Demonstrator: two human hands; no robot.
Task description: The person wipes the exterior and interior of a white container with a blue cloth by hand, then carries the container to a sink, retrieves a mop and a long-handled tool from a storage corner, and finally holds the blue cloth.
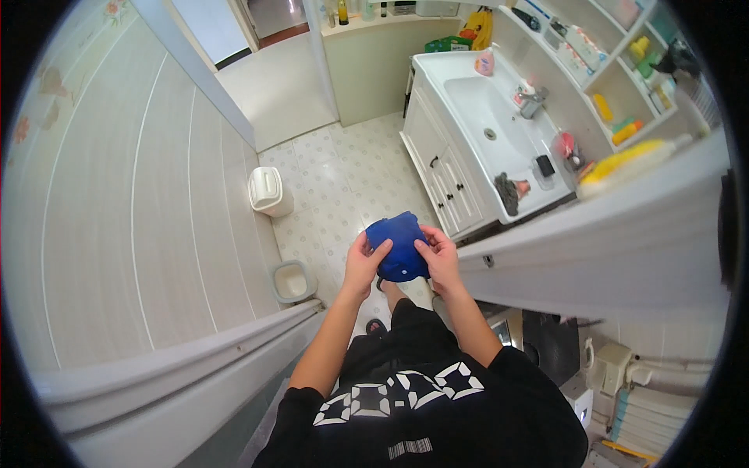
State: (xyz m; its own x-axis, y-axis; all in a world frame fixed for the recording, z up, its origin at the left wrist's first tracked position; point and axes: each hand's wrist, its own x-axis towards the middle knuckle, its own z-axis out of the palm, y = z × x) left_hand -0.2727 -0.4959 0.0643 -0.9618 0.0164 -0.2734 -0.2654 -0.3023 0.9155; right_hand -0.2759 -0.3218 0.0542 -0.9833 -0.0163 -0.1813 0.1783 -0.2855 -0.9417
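A dark blue, soft-looking piece (402,248), like folded cloth or a pouch, is held up in front of my body. It has a small white spot near its lower edge; its exact kind I cannot make out. My left hand (365,261) grips its left side, thumb on top and fingers underneath. On the opposite side my right hand (439,256) pinches it the same way. Both thumbs lie on the near face, while most of the other fingers are hidden behind it.
To the right stands a white washbasin cabinet (445,168) with a faucet (534,101) and a dark grey cloth (507,193) on its rim. By the left wall are a lidded white bin (269,191) and a small open bin (294,281). A doorway (273,86) lies ahead.
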